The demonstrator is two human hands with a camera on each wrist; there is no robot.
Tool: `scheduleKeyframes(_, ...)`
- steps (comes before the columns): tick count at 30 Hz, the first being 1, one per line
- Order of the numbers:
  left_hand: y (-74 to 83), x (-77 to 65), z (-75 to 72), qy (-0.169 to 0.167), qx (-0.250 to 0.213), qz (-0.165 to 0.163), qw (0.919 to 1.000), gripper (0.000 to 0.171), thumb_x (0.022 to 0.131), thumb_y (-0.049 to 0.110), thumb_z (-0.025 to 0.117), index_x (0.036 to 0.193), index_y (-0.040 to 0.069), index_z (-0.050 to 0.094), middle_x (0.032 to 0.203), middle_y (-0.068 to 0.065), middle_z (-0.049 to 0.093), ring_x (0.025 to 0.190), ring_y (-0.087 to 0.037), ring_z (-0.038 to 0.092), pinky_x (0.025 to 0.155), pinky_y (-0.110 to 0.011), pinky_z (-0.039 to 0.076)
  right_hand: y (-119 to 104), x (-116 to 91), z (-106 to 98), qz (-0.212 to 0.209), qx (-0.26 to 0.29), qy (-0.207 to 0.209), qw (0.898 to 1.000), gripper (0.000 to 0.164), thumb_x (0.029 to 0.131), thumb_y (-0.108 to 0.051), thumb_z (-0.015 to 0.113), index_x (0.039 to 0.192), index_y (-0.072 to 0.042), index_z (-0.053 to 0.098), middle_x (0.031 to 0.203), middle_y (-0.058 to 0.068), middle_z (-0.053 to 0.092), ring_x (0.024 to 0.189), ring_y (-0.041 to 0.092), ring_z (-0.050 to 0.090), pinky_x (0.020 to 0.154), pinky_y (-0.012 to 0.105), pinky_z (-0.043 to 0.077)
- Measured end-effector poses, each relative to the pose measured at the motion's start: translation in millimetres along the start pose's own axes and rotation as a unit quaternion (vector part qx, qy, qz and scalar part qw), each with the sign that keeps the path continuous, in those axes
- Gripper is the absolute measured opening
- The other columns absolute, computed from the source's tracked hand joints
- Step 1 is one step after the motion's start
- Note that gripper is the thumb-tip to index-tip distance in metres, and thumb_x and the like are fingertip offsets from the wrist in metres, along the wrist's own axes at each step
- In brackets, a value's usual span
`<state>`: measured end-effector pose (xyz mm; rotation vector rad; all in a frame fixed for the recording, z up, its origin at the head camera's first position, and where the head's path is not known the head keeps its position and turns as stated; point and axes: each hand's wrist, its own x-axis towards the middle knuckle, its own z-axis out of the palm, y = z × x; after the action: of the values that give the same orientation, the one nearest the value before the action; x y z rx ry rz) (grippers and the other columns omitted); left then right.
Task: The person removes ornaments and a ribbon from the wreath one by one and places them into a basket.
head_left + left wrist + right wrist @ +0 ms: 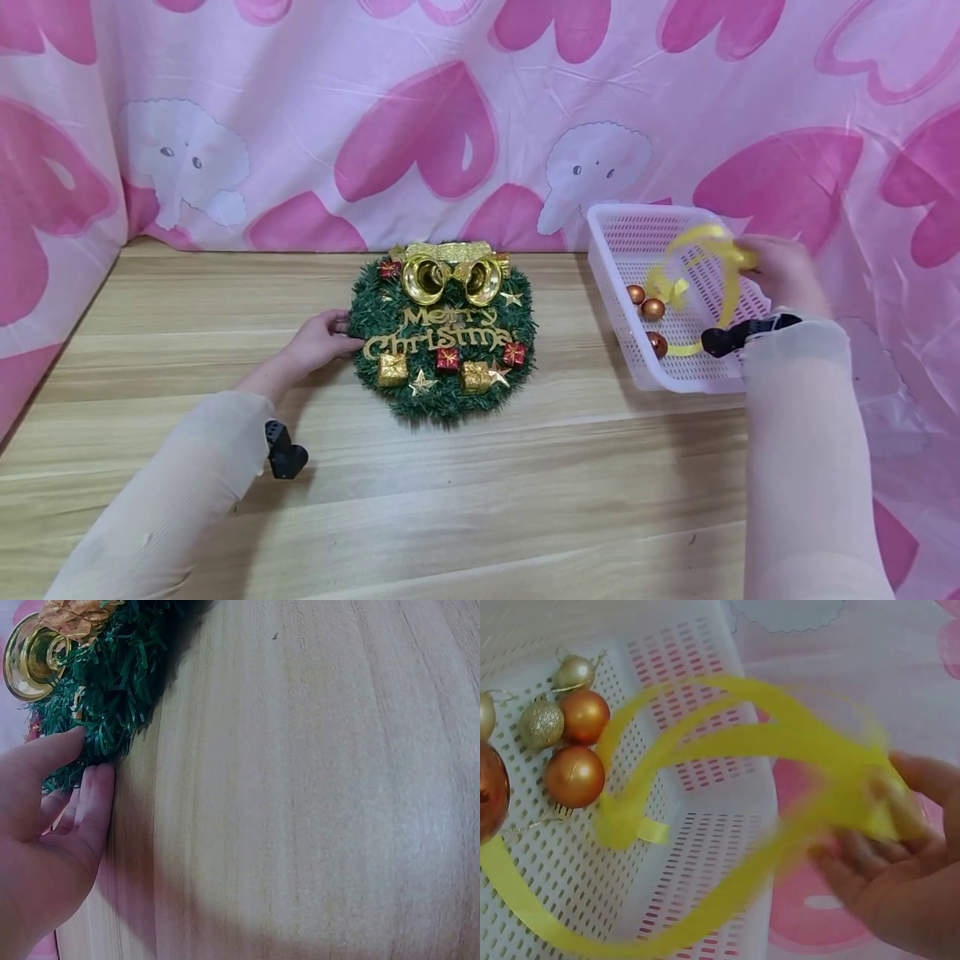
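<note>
A round green tinsel Christmas wreath (442,400) lies on the table, bearing gold lettering, two gold bells (423,280), stars and small gift boxes. My left hand (318,343) holds its left edge, thumb (64,746) against the greenery and fingers lower down by the tabletop. Over the right side of a white plastic basket (645,379), my right hand (783,271) pinches a bunched yellow ribbon (735,742). Loops of that ribbon hang down into the basket. Motion blurs the bunched part and the fingertips in the right wrist view.
Inside the basket lie several copper and gold balls (575,776), some with thin gold strings. A pink heart-print cloth (300,150) hangs behind and beside the wooden table (480,517). The basket's perforated walls rise around the balls and ribbon.
</note>
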<state>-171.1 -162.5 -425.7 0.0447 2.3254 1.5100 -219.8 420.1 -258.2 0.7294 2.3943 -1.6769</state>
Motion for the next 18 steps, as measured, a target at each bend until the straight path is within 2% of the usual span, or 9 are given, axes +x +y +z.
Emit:
scheduleKeyframes(2,0.1,-0.3,-0.1,0.0,0.0,-0.001,1.0,0.072,0.087,0.006,0.06,0.142,-0.014,0.018,0.133,-0.034,0.038,0.11,-0.035,0.051,0.084,-0.021,0.055,1,1,1,0.002,-0.096,-0.03,0.995,0.076,0.09,-0.053,0.048,0.149,-0.014,0.02,0.149,0.001,0.038,0.138,0.023,0.031,0.12,0.04,0.018)
scheduleKeyframes(3,0.1,-0.5,-0.3,-0.001,0.001,-0.001,1.0,0.072,0.087,0.006,0.06,0.142,-0.014,0.017,0.134,-0.034,0.038,0.11,-0.034,0.051,0.084,-0.022,0.055,2,2,2,-0.001,-0.124,-0.04,0.991,0.081,0.09,-0.057,0.045,0.15,-0.012,0.014,0.155,0.004,0.025,0.142,0.027,0.023,0.121,0.043,0.016)
scheduleKeyframes(4,0.1,-0.6,-0.3,-0.001,0.0,-0.001,1.0,0.072,0.087,0.006,0.06,0.142,-0.014,0.017,0.134,-0.034,0.038,0.111,-0.035,0.051,0.084,-0.021,0.055,2,3,3,0.006,-0.12,-0.048,0.992,0.084,0.089,-0.058,0.045,0.15,-0.012,0.011,0.158,0.009,0.015,0.144,0.03,0.015,0.121,0.045,0.013)
scheduleKeyframes(8,0.4,0.1,0.0,-0.003,-0.003,0.001,1.0,0.072,0.087,0.006,0.06,0.141,-0.014,0.018,0.134,-0.034,0.038,0.11,-0.035,0.051,0.084,-0.021,0.055,2,4,5,0.017,-0.129,-0.034,0.991,0.09,0.084,-0.064,0.048,0.151,-0.016,0.012,0.158,0.01,0.015,0.144,0.033,0.015,0.12,0.047,0.015)
scheduleKeyframes(15,-0.5,0.6,-0.7,-0.003,0.001,0.003,1.0,0.073,0.087,0.006,0.061,0.142,-0.014,0.018,0.133,-0.034,0.038,0.107,-0.031,0.054,0.083,-0.021,0.056,2,5,9,0.027,-0.128,-0.022,0.991,0.094,0.079,-0.068,0.05,0.151,-0.022,0.012,0.157,0.001,0.019,0.143,0.031,0.019,0.12,0.044,0.018)
scheduleKeyframes(18,0.2,1.0,-4.2,-0.009,0.009,0.006,0.9999,0.072,0.088,0.007,0.06,0.142,-0.014,0.017,0.132,-0.035,0.039,0.103,-0.033,0.058,0.083,-0.024,0.057,2,5,12,0.017,-0.127,-0.028,0.991,0.093,0.081,-0.067,0.047,0.151,-0.018,0.011,0.156,0.005,0.021,0.142,0.031,0.02,0.12,0.045,0.018)
